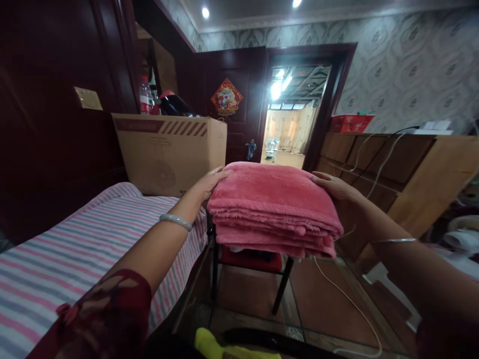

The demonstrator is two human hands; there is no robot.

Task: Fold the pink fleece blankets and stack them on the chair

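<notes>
A thick pink plush blanket [269, 192], folded into a layered stack, is between my two hands in the middle of the view. My left hand [215, 182] grips its left side, the thumb over the top edge. On the opposite side my right hand [335, 188] has its thumb on top, and its other fingers are mostly hidden. Below and behind the blanket shows a chair with a red seat [249, 260] and dark legs. Whether the blanket touches the chair I cannot tell.
At left lies a striped sheet [93, 239] on a bed, with a large cardboard box [172, 154] behind it. A wooden cabinet [422, 184] carrying a red basket [352, 122] stands at right. A white cable [354, 301] runs over the tiled floor. Beyond is an open doorway [288, 134].
</notes>
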